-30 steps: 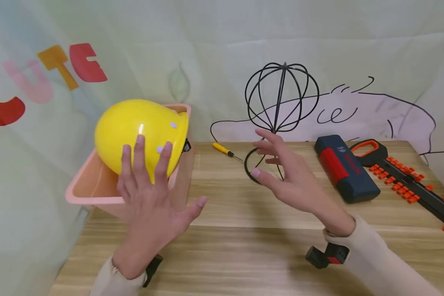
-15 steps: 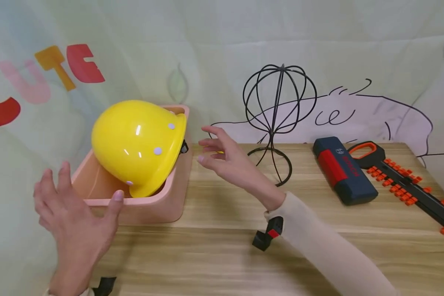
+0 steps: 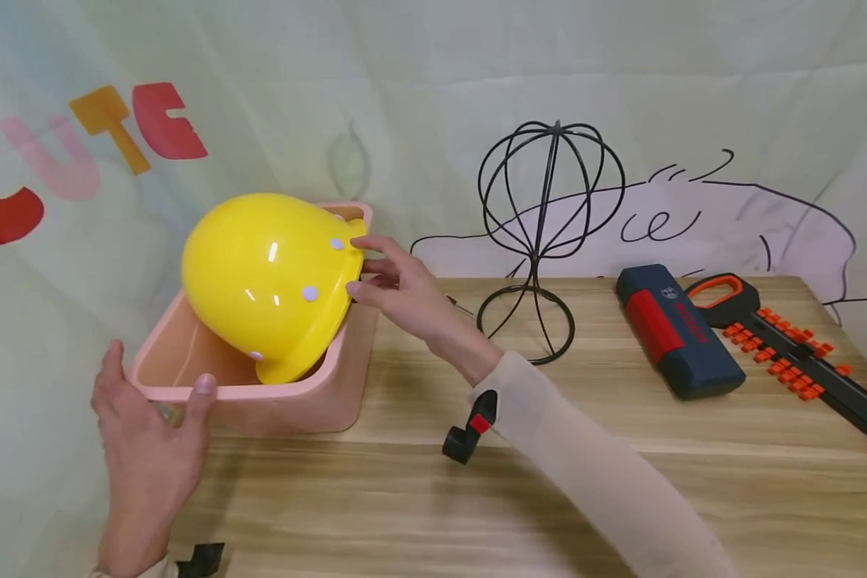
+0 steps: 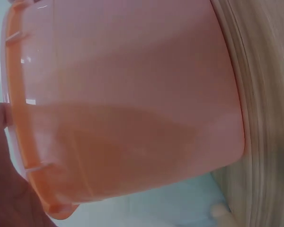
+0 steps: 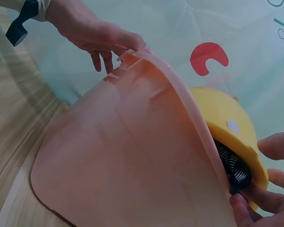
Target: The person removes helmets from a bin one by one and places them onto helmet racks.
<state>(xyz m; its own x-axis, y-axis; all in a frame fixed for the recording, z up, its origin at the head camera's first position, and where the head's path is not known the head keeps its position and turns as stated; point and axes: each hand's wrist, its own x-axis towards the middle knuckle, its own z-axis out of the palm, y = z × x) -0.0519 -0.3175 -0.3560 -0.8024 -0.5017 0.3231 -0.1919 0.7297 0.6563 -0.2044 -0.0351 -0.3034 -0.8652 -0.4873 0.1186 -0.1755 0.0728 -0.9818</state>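
Observation:
A yellow hard hat (image 3: 260, 265) lies tilted on its side in a pink plastic bin (image 3: 282, 393); its black inner strap (image 5: 234, 168) shows under the brim. My right hand (image 3: 412, 293) is at the hat's right edge, holding the brim with the thumb and fingers on either side of it. At the bin's front left corner my left hand (image 3: 148, 449) holds the rim, thumb on the front edge and fingers round the left side. The left wrist view is mostly the bin's outer wall (image 4: 132, 94), with part of that hand (image 4: 14, 184) at its left.
A black wire stand (image 3: 538, 241) rises behind my right forearm. Further right lie a dark blue and red case (image 3: 679, 333) and a black tool with orange clips (image 3: 787, 353). A screwdriver tip (image 3: 462, 307) peeks out beside my right wrist. A printed cloth (image 3: 433, 96) hangs behind the wooden table (image 3: 361, 498).
My left hand has moved from in front of the hat to the left and onto the bin's corner. My right hand has moved left from near the wire stand to the hat's brim.

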